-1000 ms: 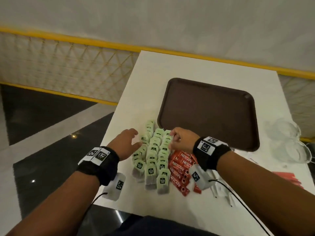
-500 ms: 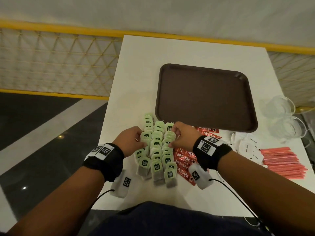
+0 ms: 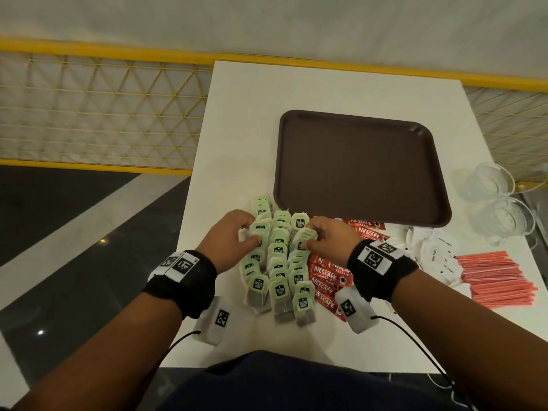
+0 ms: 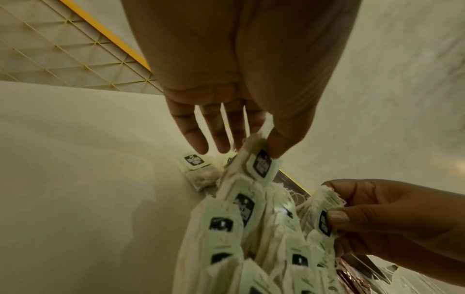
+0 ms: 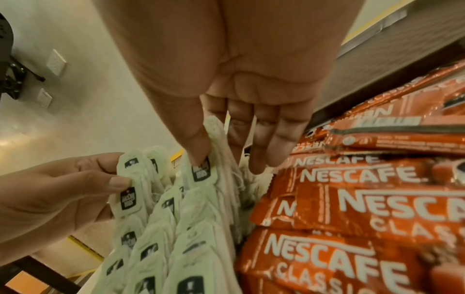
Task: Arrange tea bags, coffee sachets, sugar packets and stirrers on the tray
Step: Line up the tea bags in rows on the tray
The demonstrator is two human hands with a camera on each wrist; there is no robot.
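Since half a second ago, both of your hands are closing in on the far end of the tea bag rows, where before they were only flanking the pile. Your left hand (image 3: 229,239) is pinching a small stack of tea bags (image 3: 277,262) between thumb and forefinger – the other fingers (image 4: 193,131) are staying straight and spread above the desk (image 3: 246,114). Your right hand (image 3: 327,239) is doing the same on the right-hand row, thumb pressing a green paper tag (image 5: 201,171) against the bunch behind it.

The tea bags are lying in three overlapping rows on the desk, just beside the near left corner of the brown tray (image 3: 360,167), which is holding nothing yet. Nescafe coffee sachets (image 3: 324,277) are touching the rows on the right; white sugar packets (image 3: 436,256) and pink stirrers (image 3: 498,277) are lying farther right.

Judging by their look, these bags are very light, soft and papery, with loose strings that are likely to snag on neighbours. You are probably best off squeezing the stack across its flat faces near the tags – gripping a tag alone may leave the bag dangling or let the pile fan apart as it lifts.
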